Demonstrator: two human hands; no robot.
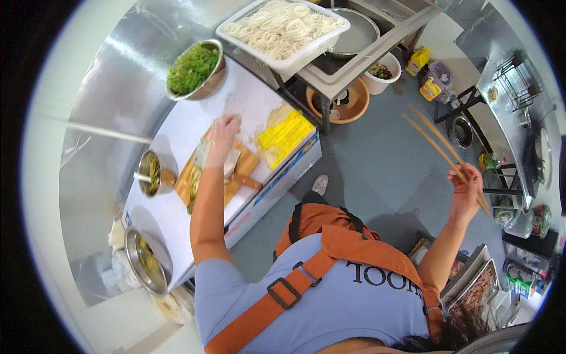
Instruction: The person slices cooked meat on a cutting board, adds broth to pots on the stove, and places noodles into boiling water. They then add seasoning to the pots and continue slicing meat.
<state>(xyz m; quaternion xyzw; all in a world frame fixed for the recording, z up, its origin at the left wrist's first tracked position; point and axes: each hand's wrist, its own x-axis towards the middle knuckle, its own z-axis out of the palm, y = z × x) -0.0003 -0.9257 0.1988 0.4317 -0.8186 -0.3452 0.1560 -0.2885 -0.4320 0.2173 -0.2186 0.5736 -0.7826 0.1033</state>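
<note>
My left hand [225,135], in a clear plastic glove, is over a wooden cutting board [247,163] on the white worktop. Its fingers are curled and blurred; whether they hold anything is unclear. Beneath my wrist lies a cleaver [232,161], its wooden handle [245,180] toward the worktop's front edge. Yellow-green chopped vegetable [194,186] is on the board, partly hidden by my forearm. Out to the right, my right hand [466,188] grips a pair of long wooden chopsticks [435,144], tips pointing away over the floor.
A steel bowl of shredded greens [193,68], a steel pot [166,177] and another steel bowl [157,274] stand on the worktop [177,132]. Yellow sheeting [285,137] covers its corner. A white basket of noodles [283,33] rests by the sink. An orange basin [353,106] sits below.
</note>
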